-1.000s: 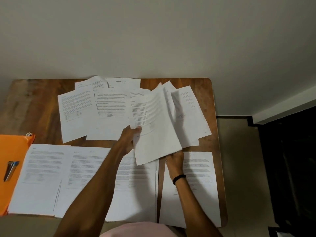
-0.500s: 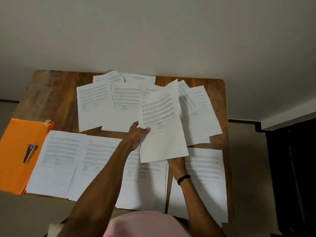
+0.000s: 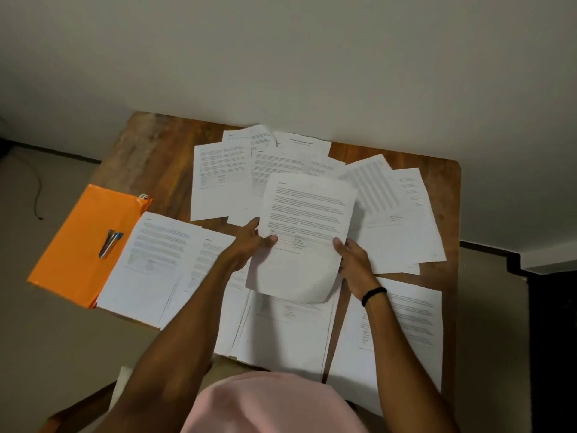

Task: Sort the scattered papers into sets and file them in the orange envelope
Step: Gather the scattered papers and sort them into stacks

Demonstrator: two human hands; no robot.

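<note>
Over the middle of the wooden table [image 3: 150, 157], the person held one printed sheet [image 3: 307, 220] lifted off the other pages, a hand at each side. The left hand [image 3: 249, 245] pinched the sheet's left edge, thumb lying on the printed face; I could not see how the other fingers sat. The right hand [image 3: 354, 264] gripped the right edge lower down, thumb on top and the rest of its fingers hidden behind the page. A black band [image 3: 373, 295] circled that wrist. The sheet's bottom edge sagged and curled a little.

Behind it, along the far side by the wall, lay a loose spread of papers [image 3: 218, 179], overlapping one another at odd angles, one of them a page of ruled rows [image 3: 371, 189] off to the right. Nearer the person ran a row of pages [image 3: 156, 260] laid side by side, with another page [image 3: 406, 332] at the right end, set apart by a strip of bare wood.

The orange envelope [image 3: 78, 245] lay flat at the table's left edge, well apart from both hands, its right side tucked under the leftmost page of the near row. Two pens [image 3: 110, 243] rested on top of it. A pink shirt [image 3: 274, 404] filled the bottom of the view.
</note>
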